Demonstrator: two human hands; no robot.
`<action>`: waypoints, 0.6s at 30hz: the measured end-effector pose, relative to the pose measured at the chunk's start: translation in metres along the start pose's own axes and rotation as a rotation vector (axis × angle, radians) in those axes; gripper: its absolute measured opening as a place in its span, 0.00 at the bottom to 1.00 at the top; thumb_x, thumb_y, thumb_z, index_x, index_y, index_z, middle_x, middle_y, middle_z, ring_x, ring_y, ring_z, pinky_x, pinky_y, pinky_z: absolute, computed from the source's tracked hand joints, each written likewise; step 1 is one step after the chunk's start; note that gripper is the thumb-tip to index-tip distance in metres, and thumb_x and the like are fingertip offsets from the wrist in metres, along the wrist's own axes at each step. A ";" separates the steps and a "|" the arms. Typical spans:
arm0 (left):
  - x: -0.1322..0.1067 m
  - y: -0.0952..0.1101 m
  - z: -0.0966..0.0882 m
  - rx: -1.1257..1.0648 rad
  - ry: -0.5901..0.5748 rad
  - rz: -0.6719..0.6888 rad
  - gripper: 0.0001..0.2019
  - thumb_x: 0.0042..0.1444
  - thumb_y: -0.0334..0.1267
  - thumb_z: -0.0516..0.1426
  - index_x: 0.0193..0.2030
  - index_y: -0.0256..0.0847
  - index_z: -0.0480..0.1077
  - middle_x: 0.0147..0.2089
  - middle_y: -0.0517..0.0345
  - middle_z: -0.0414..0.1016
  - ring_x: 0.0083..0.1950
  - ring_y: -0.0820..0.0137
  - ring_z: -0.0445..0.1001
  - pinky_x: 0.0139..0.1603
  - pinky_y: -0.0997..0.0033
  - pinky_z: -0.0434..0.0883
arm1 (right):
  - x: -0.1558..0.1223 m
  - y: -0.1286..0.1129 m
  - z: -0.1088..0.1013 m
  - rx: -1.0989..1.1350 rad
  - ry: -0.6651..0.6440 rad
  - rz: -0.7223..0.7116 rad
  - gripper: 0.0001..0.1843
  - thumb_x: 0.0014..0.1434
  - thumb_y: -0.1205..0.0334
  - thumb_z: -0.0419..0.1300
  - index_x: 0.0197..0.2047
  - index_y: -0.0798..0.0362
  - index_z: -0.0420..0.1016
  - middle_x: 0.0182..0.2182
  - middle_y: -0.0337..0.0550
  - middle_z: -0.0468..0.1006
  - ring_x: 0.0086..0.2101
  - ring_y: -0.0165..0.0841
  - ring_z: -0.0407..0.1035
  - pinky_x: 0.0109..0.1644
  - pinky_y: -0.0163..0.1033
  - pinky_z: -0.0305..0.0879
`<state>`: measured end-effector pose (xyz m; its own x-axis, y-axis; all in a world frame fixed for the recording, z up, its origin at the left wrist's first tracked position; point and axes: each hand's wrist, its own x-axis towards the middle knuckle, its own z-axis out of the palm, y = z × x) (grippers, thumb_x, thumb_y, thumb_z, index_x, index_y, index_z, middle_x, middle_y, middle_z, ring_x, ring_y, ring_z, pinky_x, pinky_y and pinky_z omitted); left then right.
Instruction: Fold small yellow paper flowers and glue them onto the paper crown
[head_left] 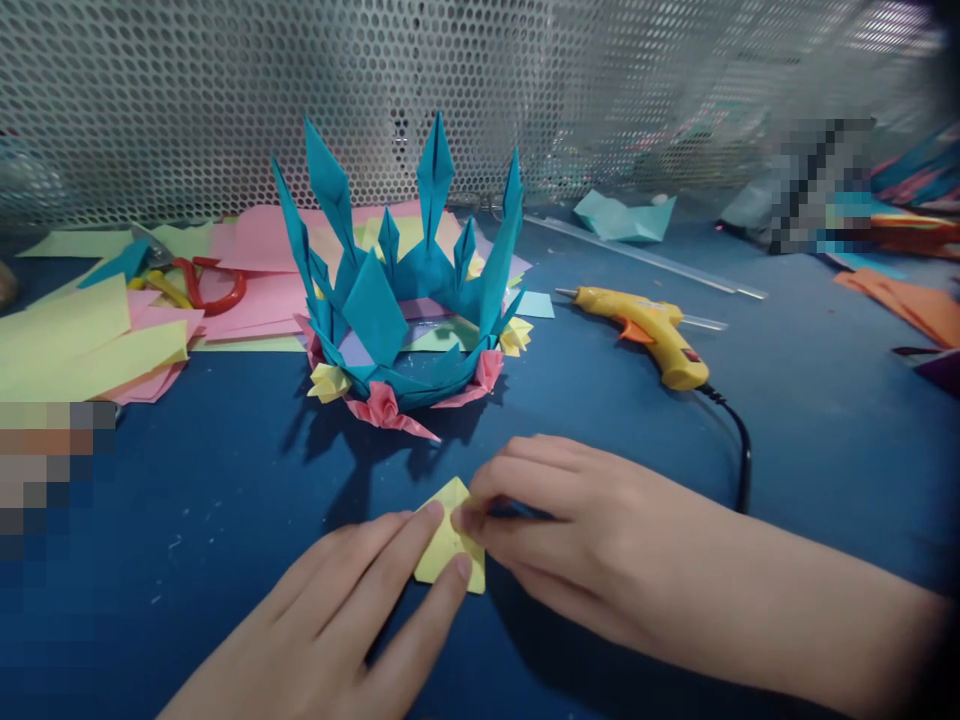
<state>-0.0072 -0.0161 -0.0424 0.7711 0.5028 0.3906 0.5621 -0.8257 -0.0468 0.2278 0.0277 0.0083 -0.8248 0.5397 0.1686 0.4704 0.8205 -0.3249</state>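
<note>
A small folded piece of yellow paper (448, 568) lies on the blue tabletop, its pointed end facing away from me. My left hand (337, 600) rests with fingers stretched out, index fingertip and thumb pressing on the paper's left side and lower part. At its right edge my right hand (577, 530) is closed, with thumb and fingertips pinched on the paper; the exact grip is partly hidden. Just beyond stands a blue folded-paper crown (375, 310) with tall points. Pink paper flowers (384, 405) and yellow paper flowers (330, 382) sit around its base.
A yellow glue gun (645, 330) lies to the right, its black cord (745, 450) running toward me. Behind it are clear glue sticks (637, 255) and a light-blue folded paper (626, 218). Coloured sheets (75, 330) and red-handled scissors (214, 287) occupy the left. Perforated metal mesh (225, 90) closes the back.
</note>
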 end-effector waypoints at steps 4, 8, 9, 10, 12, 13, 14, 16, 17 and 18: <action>0.004 -0.003 -0.001 -0.018 -0.032 -0.033 0.19 0.68 0.44 0.42 0.58 0.46 0.66 0.60 0.54 0.70 0.57 0.61 0.66 0.55 0.63 0.60 | -0.003 -0.002 -0.008 0.165 -0.051 0.186 0.09 0.59 0.72 0.57 0.35 0.52 0.78 0.32 0.40 0.71 0.31 0.28 0.66 0.35 0.33 0.64; 0.007 -0.005 -0.003 -0.027 -0.028 -0.029 0.20 0.67 0.46 0.42 0.57 0.47 0.67 0.61 0.54 0.68 0.59 0.63 0.65 0.53 0.64 0.61 | -0.004 -0.002 -0.012 0.233 0.042 0.181 0.10 0.60 0.66 0.59 0.27 0.55 0.72 0.29 0.40 0.70 0.30 0.26 0.65 0.34 0.30 0.64; 0.006 -0.004 -0.003 -0.027 -0.030 -0.039 0.20 0.67 0.46 0.42 0.57 0.47 0.67 0.62 0.54 0.68 0.59 0.63 0.65 0.53 0.64 0.61 | -0.003 -0.002 -0.011 0.243 0.085 0.170 0.11 0.60 0.62 0.61 0.26 0.56 0.71 0.28 0.39 0.70 0.30 0.26 0.65 0.33 0.30 0.63; 0.006 -0.004 -0.004 -0.027 -0.032 -0.050 0.19 0.67 0.46 0.42 0.57 0.47 0.67 0.62 0.54 0.68 0.59 0.62 0.65 0.53 0.64 0.62 | -0.002 -0.002 -0.009 0.256 0.120 0.167 0.13 0.57 0.59 0.65 0.27 0.55 0.69 0.27 0.38 0.69 0.29 0.26 0.64 0.33 0.29 0.63; 0.003 -0.002 -0.004 -0.031 -0.025 -0.077 0.19 0.67 0.46 0.43 0.56 0.47 0.67 0.61 0.56 0.68 0.57 0.61 0.67 0.52 0.63 0.62 | 0.000 -0.004 -0.005 0.291 0.137 0.172 0.18 0.49 0.53 0.71 0.30 0.55 0.68 0.28 0.36 0.69 0.29 0.26 0.65 0.33 0.29 0.63; 0.002 -0.001 -0.004 -0.040 -0.021 -0.096 0.18 0.66 0.46 0.43 0.56 0.47 0.67 0.60 0.57 0.69 0.55 0.61 0.68 0.51 0.63 0.62 | 0.001 -0.005 -0.001 0.304 0.129 0.174 0.21 0.46 0.51 0.72 0.32 0.55 0.68 0.30 0.36 0.71 0.31 0.27 0.66 0.34 0.30 0.64; 0.001 -0.001 -0.003 -0.052 -0.011 -0.109 0.18 0.66 0.46 0.44 0.56 0.47 0.67 0.59 0.58 0.71 0.53 0.61 0.69 0.51 0.63 0.62 | 0.002 -0.006 0.002 0.306 0.121 0.168 0.24 0.45 0.50 0.73 0.35 0.55 0.68 0.32 0.37 0.72 0.33 0.28 0.67 0.36 0.31 0.65; 0.000 0.000 -0.003 -0.096 0.021 -0.132 0.16 0.66 0.43 0.44 0.55 0.45 0.66 0.56 0.59 0.74 0.51 0.62 0.70 0.51 0.63 0.62 | 0.002 -0.006 0.008 0.276 0.101 0.134 0.25 0.48 0.49 0.70 0.42 0.56 0.69 0.38 0.42 0.73 0.37 0.31 0.68 0.40 0.35 0.66; 0.000 0.000 -0.003 -0.124 0.038 -0.149 0.15 0.66 0.41 0.44 0.55 0.44 0.65 0.54 0.58 0.74 0.51 0.63 0.70 0.52 0.64 0.63 | 0.002 -0.006 0.010 0.254 0.090 0.120 0.23 0.51 0.51 0.69 0.44 0.56 0.69 0.40 0.43 0.74 0.38 0.32 0.68 0.42 0.36 0.66; 0.001 0.000 -0.004 -0.150 0.048 -0.166 0.15 0.66 0.39 0.44 0.56 0.42 0.63 0.53 0.57 0.75 0.52 0.64 0.69 0.53 0.65 0.63 | 0.002 -0.004 0.011 0.231 0.083 0.108 0.21 0.54 0.53 0.67 0.45 0.56 0.70 0.41 0.44 0.74 0.39 0.33 0.69 0.43 0.37 0.66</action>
<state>-0.0076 -0.0169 -0.0387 0.6546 0.6250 0.4253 0.6266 -0.7633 0.1573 0.2205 0.0231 -0.0003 -0.7409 0.6430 0.1939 0.4621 0.6976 -0.5476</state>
